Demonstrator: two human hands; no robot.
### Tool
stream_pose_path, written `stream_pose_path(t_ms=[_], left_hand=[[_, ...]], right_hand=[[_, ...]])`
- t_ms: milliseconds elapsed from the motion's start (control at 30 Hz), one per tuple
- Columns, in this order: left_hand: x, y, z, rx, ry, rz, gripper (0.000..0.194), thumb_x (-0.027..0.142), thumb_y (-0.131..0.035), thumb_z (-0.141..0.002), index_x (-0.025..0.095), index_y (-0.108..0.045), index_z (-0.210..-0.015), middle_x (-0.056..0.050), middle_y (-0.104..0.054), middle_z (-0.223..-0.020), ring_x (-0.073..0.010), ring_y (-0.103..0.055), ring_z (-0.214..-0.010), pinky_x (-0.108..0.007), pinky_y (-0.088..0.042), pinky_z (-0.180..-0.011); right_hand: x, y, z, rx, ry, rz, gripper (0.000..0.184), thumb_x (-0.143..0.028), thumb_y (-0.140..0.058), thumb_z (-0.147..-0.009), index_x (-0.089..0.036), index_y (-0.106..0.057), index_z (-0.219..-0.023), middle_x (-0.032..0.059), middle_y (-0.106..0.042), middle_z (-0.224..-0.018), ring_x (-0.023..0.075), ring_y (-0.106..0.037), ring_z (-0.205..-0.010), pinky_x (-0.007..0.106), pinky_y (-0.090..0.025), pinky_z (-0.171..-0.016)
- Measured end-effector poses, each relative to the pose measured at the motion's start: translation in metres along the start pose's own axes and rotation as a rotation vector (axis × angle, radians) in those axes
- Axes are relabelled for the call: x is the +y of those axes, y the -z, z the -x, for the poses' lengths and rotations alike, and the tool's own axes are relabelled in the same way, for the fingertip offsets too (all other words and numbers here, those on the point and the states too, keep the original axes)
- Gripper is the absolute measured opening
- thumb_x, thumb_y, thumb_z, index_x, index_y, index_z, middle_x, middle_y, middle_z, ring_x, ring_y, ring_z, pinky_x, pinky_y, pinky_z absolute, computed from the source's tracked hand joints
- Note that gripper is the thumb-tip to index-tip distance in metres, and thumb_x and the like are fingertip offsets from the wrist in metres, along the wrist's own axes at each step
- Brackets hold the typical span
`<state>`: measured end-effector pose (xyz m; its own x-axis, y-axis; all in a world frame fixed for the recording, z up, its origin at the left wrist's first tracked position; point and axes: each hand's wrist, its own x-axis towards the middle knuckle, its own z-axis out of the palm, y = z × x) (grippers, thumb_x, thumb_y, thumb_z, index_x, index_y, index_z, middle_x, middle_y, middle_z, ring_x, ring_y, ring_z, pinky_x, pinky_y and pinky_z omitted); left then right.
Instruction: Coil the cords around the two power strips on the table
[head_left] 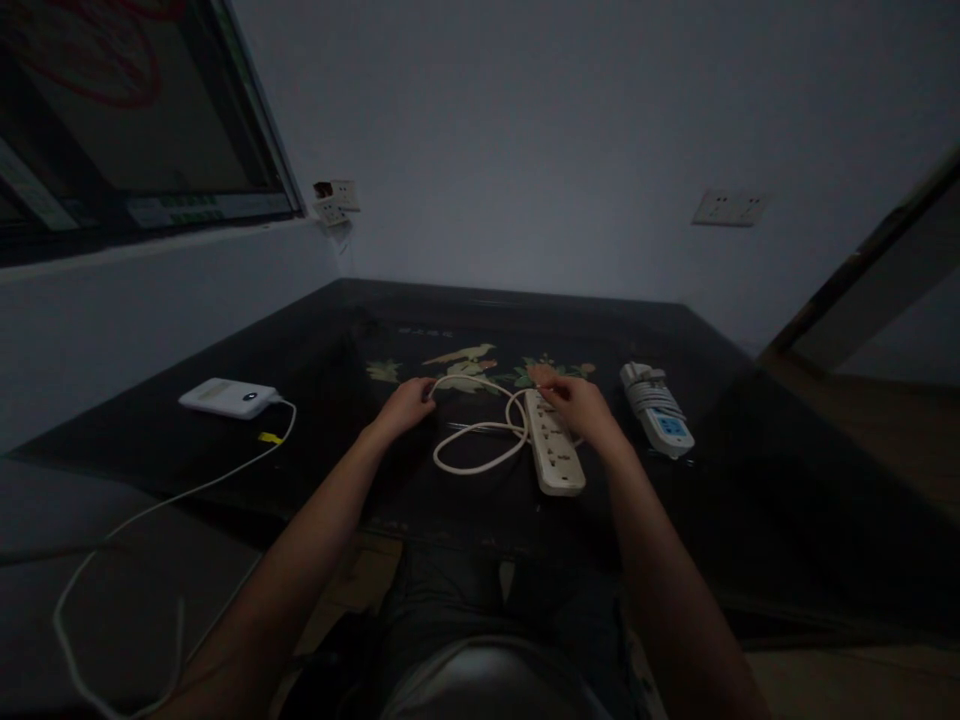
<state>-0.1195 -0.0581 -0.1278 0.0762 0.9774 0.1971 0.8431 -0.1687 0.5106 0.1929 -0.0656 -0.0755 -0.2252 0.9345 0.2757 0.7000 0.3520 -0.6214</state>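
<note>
A white power strip (555,450) lies on the dark table in front of me, its sockets facing up and its near end toward me. Its pale cord (480,468) runs in loose loops on the left side of the strip. My left hand (409,405) is closed on the cord left of these loops; the plug is not plainly visible. My right hand (576,402) is at the far end of the strip, its fingers closed over that end. What lies under those fingers is partly hidden.
On the right lies a second power strip (667,430) with its cord wrapped around it. A white power bank (229,398) sits at left, its cable (217,480) hanging over the edge. The black table (465,515) meets a wall with outlets (729,208).
</note>
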Motion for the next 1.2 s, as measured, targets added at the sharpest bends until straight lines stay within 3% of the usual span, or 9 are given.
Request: stream_pose_path(t_ms=[133, 333, 467, 567, 667, 800, 967, 1200], left_hand=[[0.0, -0.002, -0.001, -0.01, 0.002, -0.097, 0.042, 0.017, -0.055, -0.077, 0.013, -0.061, -0.118, -0.012, -0.066, -0.114, -0.0221, -0.062, -0.1, -0.029, -0.048, -0.086], [0.005, 0.006, 0.004, -0.027, 0.019, -0.139, 0.038, 0.02, -0.054, -0.081, 0.02, -0.063, -0.118, -0.008, -0.069, -0.11, -0.0211, -0.064, -0.097, -0.027, -0.048, -0.082], [0.009, 0.009, 0.007, 0.006, 0.063, -0.197, 0.035, 0.027, -0.053, -0.085, 0.025, -0.063, -0.119, -0.006, -0.069, -0.112, -0.0216, -0.065, -0.097, -0.027, -0.047, -0.082], [0.009, 0.009, 0.007, 0.022, 0.044, -0.223, 0.034, 0.026, -0.052, -0.086, 0.024, -0.062, -0.119, -0.007, -0.069, -0.112, -0.0212, -0.064, -0.098, -0.027, -0.046, -0.082], [0.006, 0.008, 0.006, 0.035, 0.017, -0.243, 0.034, 0.021, -0.05, -0.086, 0.023, -0.061, -0.119, -0.007, -0.069, -0.112, -0.0203, -0.064, -0.098, -0.026, -0.046, -0.081], [0.004, 0.009, 0.006, 0.065, -0.029, -0.299, 0.037, 0.014, -0.048, -0.085, 0.022, -0.059, -0.12, -0.007, -0.068, -0.112, -0.0204, -0.063, -0.1, -0.027, -0.044, -0.084], [0.01, 0.008, 0.008, 0.047, -0.03, -0.411, 0.033, 0.014, -0.043, -0.087, 0.022, -0.06, -0.114, -0.01, -0.068, -0.106, -0.0229, -0.062, -0.101, -0.035, -0.041, -0.093], [0.02, -0.013, -0.002, -0.012, 0.024, -0.354, 0.031, 0.025, -0.041, -0.091, 0.019, -0.059, -0.115, -0.015, -0.065, -0.111, -0.0281, -0.064, -0.098, -0.038, -0.047, -0.081]], right_hand=[[-0.004, -0.008, 0.007, 0.01, -0.078, 0.203, 0.02, -0.03, -0.057, -0.085, -0.02, -0.069, -0.097, 0.0077, -0.068, -0.091, 0.0211, -0.062, -0.083, 0.031, -0.043, -0.071], [-0.016, -0.019, 0.013, 0.033, 0.004, 0.382, 0.025, -0.028, -0.062, -0.083, -0.02, -0.066, -0.106, 0.0098, -0.061, -0.116, 0.0234, -0.053, -0.109, 0.033, -0.041, -0.087], [-0.019, -0.023, -0.002, 0.02, 0.056, 0.502, 0.026, -0.03, -0.06, -0.084, -0.021, -0.067, -0.107, 0.0106, -0.06, -0.121, 0.0271, -0.047, -0.116, 0.038, -0.037, -0.094], [-0.023, -0.031, -0.02, -0.089, 0.028, 0.611, 0.031, -0.026, -0.054, -0.086, -0.02, -0.065, -0.114, 0.0135, -0.061, -0.122, 0.0293, -0.045, -0.121, 0.043, -0.033, -0.098], [-0.025, -0.041, -0.035, -0.212, 0.002, 0.67, 0.03, -0.016, -0.053, -0.082, -0.017, -0.069, -0.109, 0.0172, -0.063, -0.118, 0.0298, -0.049, -0.12, 0.043, -0.032, -0.1], [-0.024, -0.048, -0.044, -0.257, -0.011, 0.689, 0.025, -0.013, -0.054, -0.079, -0.011, -0.073, -0.096, 0.0214, -0.067, -0.109, 0.0293, -0.057, -0.112, 0.042, -0.035, -0.099], [-0.02, -0.045, -0.046, -0.22, -0.026, 0.677, 0.026, -0.013, -0.053, -0.081, -0.011, -0.072, -0.098, 0.0198, -0.069, -0.106, 0.0262, -0.062, -0.106, 0.035, -0.041, -0.091], [-0.017, -0.036, -0.038, -0.096, -0.018, 0.607, 0.026, -0.019, -0.051, -0.083, -0.019, -0.071, -0.099, 0.0125, -0.07, -0.106, 0.024, -0.063, -0.102, 0.031, -0.044, -0.083]])
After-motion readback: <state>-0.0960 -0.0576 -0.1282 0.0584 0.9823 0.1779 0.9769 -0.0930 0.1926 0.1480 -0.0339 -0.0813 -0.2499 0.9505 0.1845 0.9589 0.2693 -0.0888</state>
